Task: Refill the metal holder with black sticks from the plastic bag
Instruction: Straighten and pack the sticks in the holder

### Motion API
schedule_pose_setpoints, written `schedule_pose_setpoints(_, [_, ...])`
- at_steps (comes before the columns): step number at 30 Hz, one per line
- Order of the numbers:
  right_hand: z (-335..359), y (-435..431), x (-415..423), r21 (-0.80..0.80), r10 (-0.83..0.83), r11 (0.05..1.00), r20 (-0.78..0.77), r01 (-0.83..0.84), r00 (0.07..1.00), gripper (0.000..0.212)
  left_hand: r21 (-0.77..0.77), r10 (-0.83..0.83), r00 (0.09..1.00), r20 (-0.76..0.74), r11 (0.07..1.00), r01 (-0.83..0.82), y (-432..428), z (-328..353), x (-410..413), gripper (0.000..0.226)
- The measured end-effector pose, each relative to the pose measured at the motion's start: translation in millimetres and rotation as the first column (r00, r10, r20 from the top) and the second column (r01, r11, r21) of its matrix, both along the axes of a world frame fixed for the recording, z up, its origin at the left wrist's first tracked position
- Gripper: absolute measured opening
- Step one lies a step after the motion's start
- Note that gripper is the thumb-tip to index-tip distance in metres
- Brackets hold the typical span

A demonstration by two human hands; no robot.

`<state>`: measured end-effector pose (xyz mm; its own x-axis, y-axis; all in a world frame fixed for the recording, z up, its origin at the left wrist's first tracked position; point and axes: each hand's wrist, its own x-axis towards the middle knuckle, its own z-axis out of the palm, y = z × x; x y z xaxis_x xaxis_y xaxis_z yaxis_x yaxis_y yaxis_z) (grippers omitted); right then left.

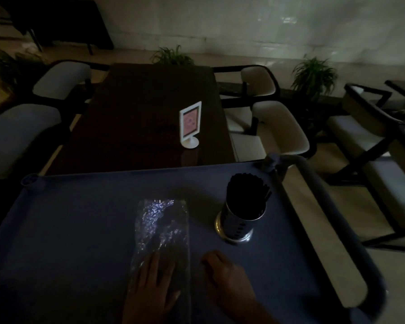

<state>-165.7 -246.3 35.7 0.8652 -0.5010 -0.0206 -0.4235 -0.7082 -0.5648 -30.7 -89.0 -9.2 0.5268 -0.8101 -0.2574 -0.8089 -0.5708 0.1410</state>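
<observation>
Metal holder [240, 220] stands upright on the blue cart top [68, 230], at about 2 o'clock from the hands. Black sticks [248, 190] fill it and fan out slightly above its rim. A row of small holes shows on its side wall, and it sits on a shiny round base.

Plastic bag [161, 230] lies flat on the cart top at 9 o'clock from the holder, near it but not touching. Its long axis runs from 12 to 6 o'clock. The crinkled film reflects light at its far end; its contents cannot be told in the dim lighting.

Left hand [153, 279] rests palm-down on the near end of the bag, fingers extended and slightly spread, holding nothing.

Right hand [227, 274] rests on the bare cart surface just beside the bag at 3 o'clock, fingers curled loosely downward, holding nothing visible. It lies at 6 o'clock from the holder, apart from it.

Beyond the cart at 12 o'clock stands a dark table [150, 113] bearing a white sign stand [190, 123]. Chairs [278, 127] flank it.
</observation>
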Motion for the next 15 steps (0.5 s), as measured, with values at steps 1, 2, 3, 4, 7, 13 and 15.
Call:
schedule_pose_setpoints(1, [5.2,-7.8,-5.7,0.006,-0.019,1.0,0.029,0.019,0.999,0.026,-0.014,0.006,1.0,0.004,1.0,-0.006,0.5,-0.7,-0.3,0.069])
schedule_pose_setpoints(2, [9.8,-14.7,-10.6,0.001,-0.041,0.999,0.057,0.041,0.998,0.024,-0.049,0.023,1.0,0.017,0.999,-0.022,2.1,-0.6,0.2,0.071])
schedule_pose_setpoints(3, [14.9,-21.9,-15.7,-0.008,-0.07,0.997,0.077,0.071,0.995,0.022,-0.07,0.045,0.999,0.016,0.997,-0.043,2.5,1.1,0.1,0.071])
schedule_pose_setpoints(4, [19.7,-28.2,-21.5,-0.012,-0.106,0.994,0.092,0.107,0.99,0.021,-0.081,0.051,0.998,0.021,0.996,-0.049,1.9,1.0,-0.4,0.071])
schedule_pose_setpoints(7, [33.2,-46.9,-33.1,0.003,-0.174,0.984,0.146,0.176,0.974,0.017,-0.013,0.052,0.998,0.03,0.999,-0.051,0.3,-1.9,-0.6,0.072])
schedule_pose_setpoints(13, [53.5,-87.1,-48.1,0.031,-0.213,0.977,0.269,0.212,0.939,0.011,0.051,0.198,0.978,-0.061,0.98,-0.195,-23.5,4.9,10.2,0.057])
schedule_pose_setpoints(15, [58.5,-101.4,-50.5,0.048,-0.23,0.973,0.308,0.227,0.923,0.016,-0.03,0.195,0.979,-0.06,0.98,-0.197,-40.4,14.5,14.4,0.043])
